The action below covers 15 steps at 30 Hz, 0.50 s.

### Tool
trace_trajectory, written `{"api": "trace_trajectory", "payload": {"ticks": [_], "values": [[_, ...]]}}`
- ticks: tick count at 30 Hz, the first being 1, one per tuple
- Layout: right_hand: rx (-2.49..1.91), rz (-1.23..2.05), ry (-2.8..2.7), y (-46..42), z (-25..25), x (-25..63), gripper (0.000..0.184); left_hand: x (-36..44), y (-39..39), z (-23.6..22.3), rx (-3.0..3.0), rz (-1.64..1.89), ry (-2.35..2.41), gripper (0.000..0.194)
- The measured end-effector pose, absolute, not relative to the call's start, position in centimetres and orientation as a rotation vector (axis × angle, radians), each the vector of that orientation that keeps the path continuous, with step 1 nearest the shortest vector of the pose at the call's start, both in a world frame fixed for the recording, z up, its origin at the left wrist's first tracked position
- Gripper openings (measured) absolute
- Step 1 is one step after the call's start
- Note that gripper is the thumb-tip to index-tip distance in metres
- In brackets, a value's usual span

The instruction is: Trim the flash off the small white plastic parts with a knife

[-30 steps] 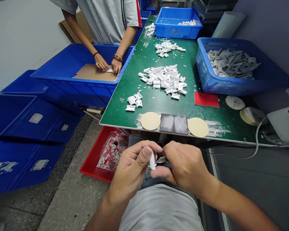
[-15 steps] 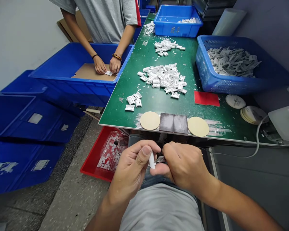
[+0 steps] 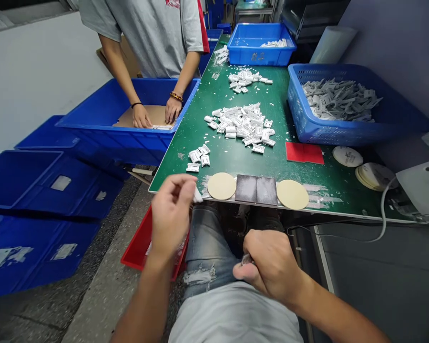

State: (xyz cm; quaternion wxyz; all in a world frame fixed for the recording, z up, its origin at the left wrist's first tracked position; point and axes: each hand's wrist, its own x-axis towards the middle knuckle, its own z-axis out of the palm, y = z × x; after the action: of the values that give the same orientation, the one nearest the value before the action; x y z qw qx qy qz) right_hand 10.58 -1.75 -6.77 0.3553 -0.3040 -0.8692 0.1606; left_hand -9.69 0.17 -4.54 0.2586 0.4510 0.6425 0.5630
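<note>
My left hand (image 3: 170,216) pinches a small white plastic part (image 3: 198,195) between thumb and fingers, just off the table's front left corner. Over my lap, my right hand (image 3: 273,267) is closed around a small metallic tool (image 3: 247,259); the fist hides most of it. Nearest to the left hand on the green table (image 3: 236,159) is a small group of white plastic parts (image 3: 199,157). Behind that group lies a larger heap of such parts (image 3: 243,124). Along the front edge sit a cream round pad (image 3: 221,186), two dark square pads (image 3: 256,189) and another cream pad (image 3: 292,194).
A blue basket of parts (image 3: 296,112) stands at right, a blue bin (image 3: 260,56) at the back. A red tray (image 3: 132,255) sits below the left hand. At left, a co-worker's hands (image 3: 143,116) work inside a large blue crate (image 3: 93,125). A cable (image 3: 382,219) hangs at right.
My hands have come apart. The left has moved up and left towards the table corner with the white part; the right has dropped slightly, still closed. The co-worker's hands have shifted a little.
</note>
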Motion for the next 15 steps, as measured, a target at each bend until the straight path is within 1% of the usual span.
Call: {"api": "trace_trajectory", "payload": {"ticks": [1, 3, 5, 7, 11, 12, 15], "values": [[-0.797, 0.467, -2.217, -2.0, -7.1, 10.8, 0.06, -11.3, 1.8, -4.9, 1.438, 1.449, 1.901, 0.027], [-0.829, 0.558, -2.169, -2.5, -7.7, 11.2, 0.059, -14.2, 5.1, -5.7, 1.847, 1.015, 2.119, 0.034], [-0.857, 0.63, -2.138, -2.8, -8.2, 11.6, 0.058, -16.0, 7.7, -6.5, 1.965, 0.865, 2.182, 0.034], [-0.881, 0.679, -2.112, -3.0, -8.4, 11.9, 0.057, -16.5, 9.6, -7.2, 2.02, 0.801, 2.203, 0.038], [-0.912, 0.703, -2.056, -3.1, -8.5, 12.6, 0.056, -15.5, 11.9, -7.9, 2.132, 0.645, 2.136, 0.056], [-0.917, 0.703, -2.044, -3.1, -8.5, 12.9, 0.055, -15.2, 12.3, -7.9, 2.153, 0.609, 2.108, 0.056], [-0.942, 0.716, -2.005, -3.3, -8.7, 13.8, 0.052, -14.4, 13.4, -7.1, 2.183, 0.558, 2.055, 0.043]]}}
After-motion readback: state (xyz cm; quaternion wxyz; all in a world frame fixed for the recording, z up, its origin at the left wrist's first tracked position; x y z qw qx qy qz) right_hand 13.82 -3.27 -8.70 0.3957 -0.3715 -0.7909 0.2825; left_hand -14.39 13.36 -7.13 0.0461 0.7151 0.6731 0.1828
